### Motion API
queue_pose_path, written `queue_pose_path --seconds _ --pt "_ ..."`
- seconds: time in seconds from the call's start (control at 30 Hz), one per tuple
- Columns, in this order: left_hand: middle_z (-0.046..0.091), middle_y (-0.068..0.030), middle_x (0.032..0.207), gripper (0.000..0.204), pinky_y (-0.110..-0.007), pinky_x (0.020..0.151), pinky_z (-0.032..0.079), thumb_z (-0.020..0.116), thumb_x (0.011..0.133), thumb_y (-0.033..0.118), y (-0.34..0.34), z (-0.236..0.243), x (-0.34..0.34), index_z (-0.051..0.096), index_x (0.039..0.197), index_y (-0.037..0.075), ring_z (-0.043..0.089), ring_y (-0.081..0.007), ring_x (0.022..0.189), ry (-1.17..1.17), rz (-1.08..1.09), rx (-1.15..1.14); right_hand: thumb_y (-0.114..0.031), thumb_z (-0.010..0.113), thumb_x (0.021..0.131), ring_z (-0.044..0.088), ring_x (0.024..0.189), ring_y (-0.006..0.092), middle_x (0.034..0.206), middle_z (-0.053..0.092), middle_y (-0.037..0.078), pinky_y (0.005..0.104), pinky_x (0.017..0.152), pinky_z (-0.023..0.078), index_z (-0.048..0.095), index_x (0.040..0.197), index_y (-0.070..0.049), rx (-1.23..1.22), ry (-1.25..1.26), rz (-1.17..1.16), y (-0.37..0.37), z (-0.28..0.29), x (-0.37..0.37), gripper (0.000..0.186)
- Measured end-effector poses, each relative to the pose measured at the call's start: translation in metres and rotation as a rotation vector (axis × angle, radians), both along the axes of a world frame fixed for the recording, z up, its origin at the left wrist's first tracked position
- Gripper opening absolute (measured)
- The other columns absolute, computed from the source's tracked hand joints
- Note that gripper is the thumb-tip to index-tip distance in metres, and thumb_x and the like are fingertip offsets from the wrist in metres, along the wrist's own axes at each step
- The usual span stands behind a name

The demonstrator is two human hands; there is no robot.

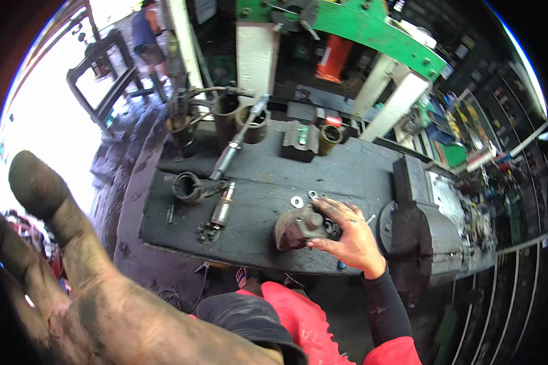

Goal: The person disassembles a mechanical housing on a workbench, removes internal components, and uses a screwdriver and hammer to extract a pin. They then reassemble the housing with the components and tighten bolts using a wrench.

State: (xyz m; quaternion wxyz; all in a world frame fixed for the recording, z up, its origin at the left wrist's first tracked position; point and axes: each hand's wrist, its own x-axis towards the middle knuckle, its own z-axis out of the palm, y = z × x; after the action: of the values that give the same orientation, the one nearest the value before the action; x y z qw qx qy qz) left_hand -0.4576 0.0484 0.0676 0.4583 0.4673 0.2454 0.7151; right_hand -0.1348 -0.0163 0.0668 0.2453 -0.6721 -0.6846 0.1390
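In the head view, the left hand (94, 286) looms large at the lower left of the frame, blackened, its fingers spread and nothing seen in its grasp. Right of centre, the right hand (352, 237) grips the right side of a dark metal housing (293, 230), thumb low and fingers above. The housing sits on the black workbench (341, 173) near the frame's middle, a pale washer (296, 202) just above it. Left of centre lies a metal cylinder (222, 210).
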Motion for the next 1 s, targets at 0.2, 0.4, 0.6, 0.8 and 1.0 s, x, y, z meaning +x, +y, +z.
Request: queue_pose_path --seconds 0.2,0.4,0.6,0.8,1.0 --pt "0.053 -0.0016 0.127 0.086 -0.050 0.103 0.049 0.087 0.072 0.039 -0.009 -0.003 -0.005 0.034 0.138 0.028 0.050 -0.0218 0.129 -0.001 0.029 -0.003 -0.047 0.092 0.072 0.057 0.141 0.0323 0.146 0.066 0.013 0.0489 0.119 0.035 0.062 0.147 -0.010 0.024 0.033 0.004 0.006 0.002 -0.001 0.089" --pt "0.053 -0.0022 0.131 0.099 -0.051 0.104 0.049 0.091 0.068 0.041 -0.005 0.007 0.002 0.029 0.144 0.030 0.050 -0.0227 0.130 -0.009 -0.007 0.026 -0.045 0.092 0.072 0.056 0.142 0.0326 0.149 0.064 0.012 0.0513 0.121 0.033 0.062 0.148 -0.013 -0.012 0.042 -0.015 0.007 0.003 -0.003 0.088" --pt "0.052 -0.0028 0.134 0.112 -0.052 0.104 0.050 0.094 0.064 0.044 0.002 0.011 0.014 0.024 0.150 0.033 0.051 -0.0236 0.131 -0.014 -0.048 0.018 -0.047 0.089 0.077 0.055 0.143 0.0322 0.152 0.061 0.012 0.0574 0.120 0.034 0.056 0.153 -0.016 0.004 0.016 0.043 0.002 -0.002 0.005 0.088" --pt "0.052 -0.0034 0.137 0.125 -0.053 0.105 0.051 0.097 0.060 0.046 0.004 0.027 0.015 0.018 0.156 0.035 0.051 -0.0245 0.133 -0.075 0.000 0.088 -0.046 0.092 0.072 0.055 0.142 0.0317 0.148 0.064 0.012 0.0530 0.121 0.034 0.064 0.146 -0.012 -0.035 0.048 -0.044 0.002 0.002 -0.001 0.086" --pt "0.052 -0.0039 0.141 0.138 -0.055 0.105 0.051 0.101 0.056 0.049 0.001 0.095 0.030 0.013 0.162 0.038 0.051 -0.0254 0.134 -0.198 0.095 0.201 -0.038 0.093 0.070 0.057 0.140 0.0323 0.145 0.066 0.014 0.0502 0.122 0.033 0.065 0.142 -0.007 -0.028 0.132 -0.056 0.001 0.005 -0.002 0.084"
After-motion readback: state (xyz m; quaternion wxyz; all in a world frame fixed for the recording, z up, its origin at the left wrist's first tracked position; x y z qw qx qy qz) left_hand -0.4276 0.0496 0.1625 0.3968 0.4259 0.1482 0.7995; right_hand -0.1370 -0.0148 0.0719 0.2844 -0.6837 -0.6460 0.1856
